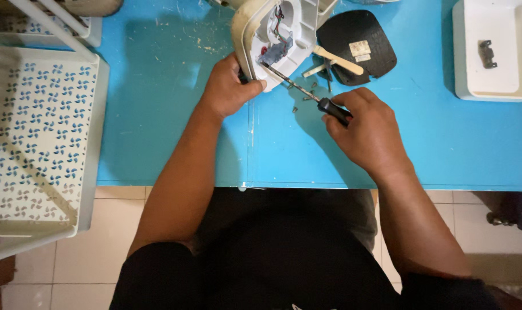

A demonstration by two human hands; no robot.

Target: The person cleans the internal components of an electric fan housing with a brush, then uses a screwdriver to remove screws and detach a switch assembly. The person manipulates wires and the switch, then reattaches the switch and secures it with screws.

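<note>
My left hand (229,89) grips the rim of a cream plastic appliance housing (246,26) that stands tilted on the blue table (175,115), its open side showing wires and a small grey part (275,53). My right hand (367,129) holds a screwdriver (307,95) by its black handle. The metal shaft runs up and left, its tip inside the housing near the grey part. A few small dark screws (310,92) lie on the table under the shaft.
A black plastic cover (361,28) with labels lies beside the housing, a wooden stick (338,60) across it. A white perforated rack (37,132) stands at the left. A white tray (490,51) holding a small metal bracket sits at the top right.
</note>
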